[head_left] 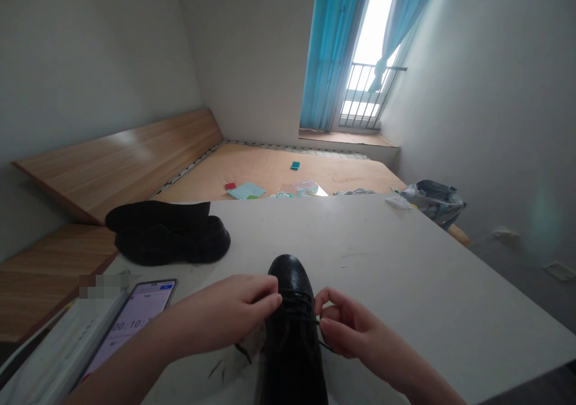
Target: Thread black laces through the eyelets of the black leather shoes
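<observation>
A black leather shoe (294, 351) stands on the white table in front of me, its toe pointing away. Dark laces (297, 309) cross its upper. On the shoe's left side my left hand (252, 303) is closed, thumb and fingers pinched by the lacing; what lies between the fingertips is hidden. To the right, my right hand (344, 321) pinches a dark shoelace close to the eyelets, and a length of lace trails below the fingers. Another loose lace end (243, 353) lies to the left of the shoe.
Another black shoe (173, 240) lies on the white table (405, 273) at the back left, with a black insole (157, 215) against it. A phone (130, 327) showing a timer rests by my left forearm. A bag (434, 201) stands past the table's right edge.
</observation>
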The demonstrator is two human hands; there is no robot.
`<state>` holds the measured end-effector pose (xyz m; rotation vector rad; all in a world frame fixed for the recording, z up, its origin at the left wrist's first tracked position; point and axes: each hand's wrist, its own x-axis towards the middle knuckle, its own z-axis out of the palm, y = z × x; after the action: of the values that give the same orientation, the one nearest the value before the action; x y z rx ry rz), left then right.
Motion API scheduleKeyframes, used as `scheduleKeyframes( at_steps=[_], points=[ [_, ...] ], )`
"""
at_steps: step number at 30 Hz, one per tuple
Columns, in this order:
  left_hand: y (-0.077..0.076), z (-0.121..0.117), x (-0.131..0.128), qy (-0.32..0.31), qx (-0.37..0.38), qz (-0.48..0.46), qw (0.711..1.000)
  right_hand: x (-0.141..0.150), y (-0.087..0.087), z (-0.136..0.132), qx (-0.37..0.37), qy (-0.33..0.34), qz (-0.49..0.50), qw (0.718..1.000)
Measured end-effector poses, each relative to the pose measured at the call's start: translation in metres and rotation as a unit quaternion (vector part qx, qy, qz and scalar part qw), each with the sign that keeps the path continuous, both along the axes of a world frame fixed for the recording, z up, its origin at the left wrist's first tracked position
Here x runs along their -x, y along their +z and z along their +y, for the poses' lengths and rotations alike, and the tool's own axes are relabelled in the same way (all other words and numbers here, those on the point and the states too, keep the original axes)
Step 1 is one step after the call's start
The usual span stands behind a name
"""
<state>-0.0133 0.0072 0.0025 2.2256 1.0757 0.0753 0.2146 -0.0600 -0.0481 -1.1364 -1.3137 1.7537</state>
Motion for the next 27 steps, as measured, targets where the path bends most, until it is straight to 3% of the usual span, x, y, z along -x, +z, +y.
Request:
scheduleKeyframes(
  at_steps=[3,4,7,10,13,15,18,20,23,27],
  points=[
    [-0.005,0.005,-0.005,0.041,-0.036,0.031,0.998,-0.003,0.003,-0.008,-0.141,-0.003,-0.138,0.980],
    [-0.006,0.006,-0.007,0.053,-0.053,0.042,0.996,-0.004,0.002,-0.010,-0.189,-0.001,-0.217,0.958],
    [-0.011,0.007,-0.006,0.077,-0.083,0.079,0.990,-0.004,-0.007,-0.014,-0.318,-0.040,-0.415,0.851],
    [-0.010,0.007,0.000,0.068,-0.074,0.096,0.990,0.002,-0.019,-0.013,-0.411,-0.145,-0.470,0.768],
    [-0.005,0.009,0.005,0.012,-0.001,0.061,0.998,0.011,-0.021,-0.009,-0.447,-0.260,-0.449,0.729],
    [-0.004,0.012,0.004,-0.028,0.090,0.013,0.995,0.018,-0.017,-0.005,-0.418,-0.281,-0.399,0.766],
    [-0.007,0.017,0.000,-0.039,0.189,-0.057,0.980,0.026,-0.011,0.000,-0.309,-0.227,-0.255,0.888],
    [-0.010,0.019,-0.003,-0.020,0.206,-0.082,0.975,0.029,-0.009,0.004,-0.229,-0.175,-0.149,0.946],
    [-0.015,0.017,-0.009,-0.001,0.204,-0.107,0.973,0.029,-0.011,0.007,-0.163,-0.125,-0.062,0.977],
    [-0.019,0.006,-0.018,0.011,0.140,-0.133,0.981,0.024,-0.013,0.011,-0.129,-0.081,-0.071,0.986]
  ],
)
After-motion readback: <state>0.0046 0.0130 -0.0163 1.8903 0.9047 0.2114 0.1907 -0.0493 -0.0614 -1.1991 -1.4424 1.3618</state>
